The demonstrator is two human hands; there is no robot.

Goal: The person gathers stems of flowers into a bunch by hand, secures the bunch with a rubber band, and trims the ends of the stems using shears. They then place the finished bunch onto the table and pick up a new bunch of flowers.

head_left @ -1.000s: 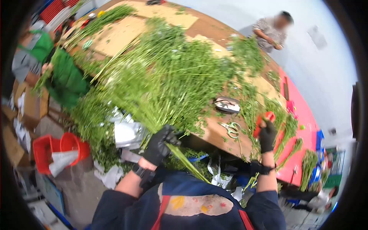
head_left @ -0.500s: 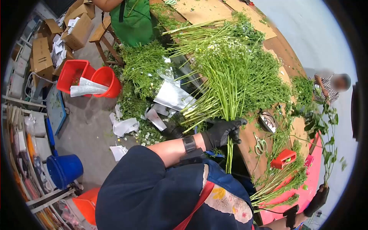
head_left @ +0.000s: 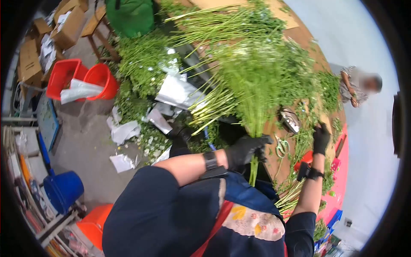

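Observation:
My left hand (head_left: 248, 152), in a black glove, is closed around the lower stems of a tall green bunch (head_left: 254, 115). The bunch stands roughly upright, its leafy top smeared by motion over more cut stems (head_left: 218, 105). To the right, my right hand (head_left: 321, 139), also gloved in black, is over the right side of the table by loose greenery; its fingers are not clear enough to read. Between the hands lie green-handled scissors (head_left: 282, 147) and a dark object with a white part (head_left: 290, 120). A red holder (head_left: 304, 159) is partly behind my right forearm.
Red bins (head_left: 100, 80), cardboard boxes (head_left: 68, 28), a wooden stool (head_left: 92, 25) and a blue bucket (head_left: 63, 191) stand at the left. Wrappers (head_left: 125, 130) and clippings litter the floor. Another person (head_left: 359, 85) is beyond the table.
My right hand has moved up and left from the lower right corner; the leafy branch seen there is gone. My left hand still grips the bunch. The view has shifted slightly.

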